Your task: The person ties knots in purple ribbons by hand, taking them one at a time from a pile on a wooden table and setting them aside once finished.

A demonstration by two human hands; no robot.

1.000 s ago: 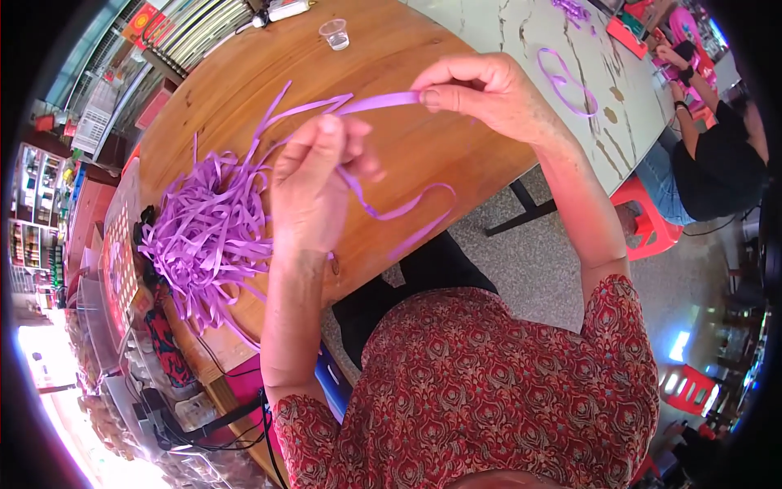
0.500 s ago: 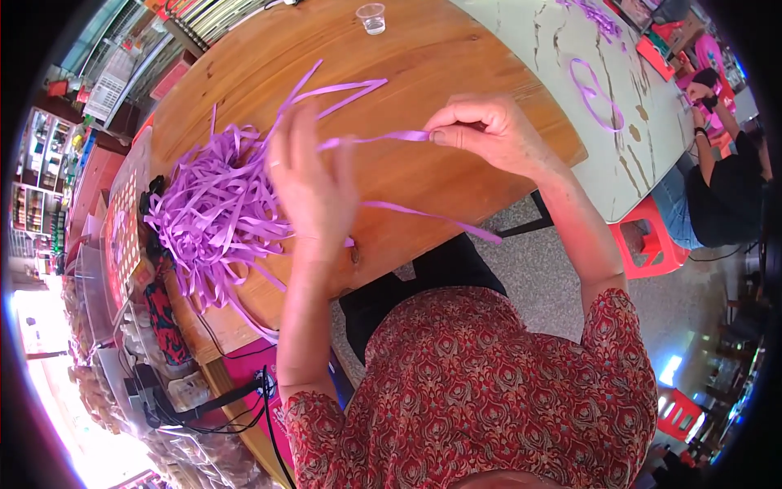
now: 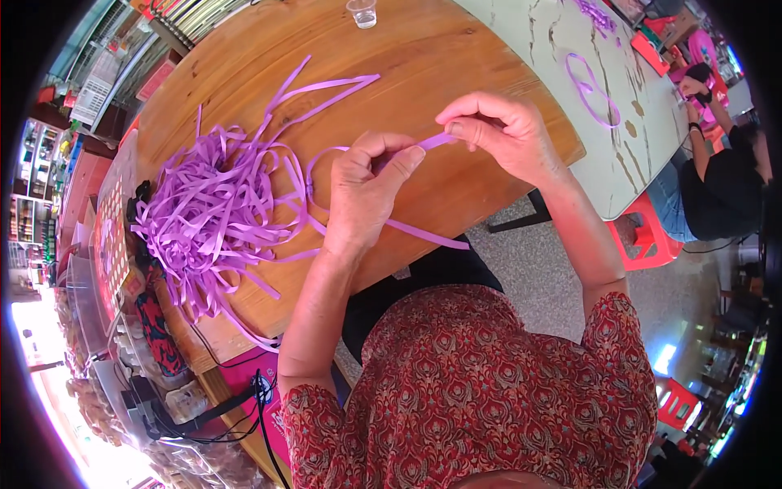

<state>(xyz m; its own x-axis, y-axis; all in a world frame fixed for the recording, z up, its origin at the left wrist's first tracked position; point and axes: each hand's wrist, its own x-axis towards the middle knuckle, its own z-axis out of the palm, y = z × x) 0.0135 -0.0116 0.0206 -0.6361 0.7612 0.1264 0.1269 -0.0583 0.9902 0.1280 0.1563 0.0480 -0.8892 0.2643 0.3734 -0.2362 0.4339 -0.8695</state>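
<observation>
A heap of tangled purple ribbon (image 3: pixel 216 204) lies on the left part of the wooden table. My left hand (image 3: pixel 366 183), right of the heap, is closed with thumb and fingers pinching a strand of purple ribbon. A short stretch of that ribbon (image 3: pixel 437 141) runs taut to my right hand (image 3: pixel 501 138), which grips it between thumb and fingers. Behind my left hand the strand loops back toward the heap. A loose ribbon tail (image 3: pixel 432 236) crosses the table beneath my hands and reaches its near edge.
On the wooden table (image 3: pixel 407 65), a clear plastic cup (image 3: pixel 362 14) stands at the far side. A marble-patterned table (image 3: pixel 554 49) adjoins at right, bearing a ribbon loop (image 3: pixel 593 90). Another person (image 3: pixel 721 191) sits there by a red stool (image 3: pixel 639 232). Black cables (image 3: pixel 261 391) hang at lower left.
My left hand has come right, away from the heap, and now pinches the ribbon close to my right hand. The right hand has shifted slightly right, still holding the ribbon.
</observation>
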